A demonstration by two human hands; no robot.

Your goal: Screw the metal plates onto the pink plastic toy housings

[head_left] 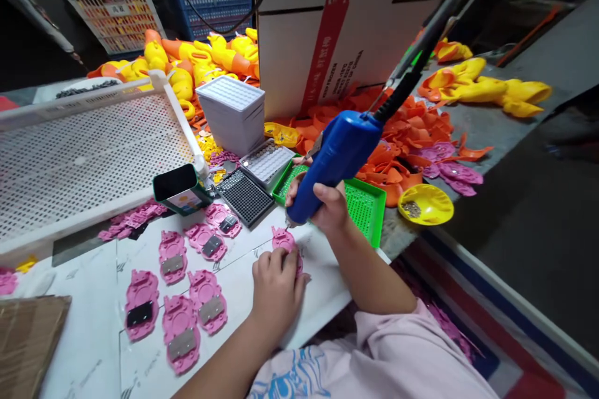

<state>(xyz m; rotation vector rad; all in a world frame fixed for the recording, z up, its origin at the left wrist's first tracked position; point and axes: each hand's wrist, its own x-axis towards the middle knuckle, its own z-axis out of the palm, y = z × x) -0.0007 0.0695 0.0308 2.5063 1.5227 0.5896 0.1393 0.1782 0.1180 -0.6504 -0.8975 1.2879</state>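
Observation:
My right hand [327, 202] is wrapped round a blue electric screwdriver [334, 156], which tilts with its tip down at the top end of a pink plastic part [282, 237]. Lying over that part on the white work surface, my left hand [277, 277] presses and grips it, hiding most of it. Several other pink parts [204, 292] lie to the left, each with a grey or black plate on it. The exact contact of the tip with the part is too small to tell.
Behind stand a black perforated tray [246, 196], a green tray [367, 209], a stack of white trays [233, 113] and a dark open container [180, 187]. A yellow bowl [433, 206] holds screws at right. Orange pieces [397, 143] lie before a large carton [290, 43].

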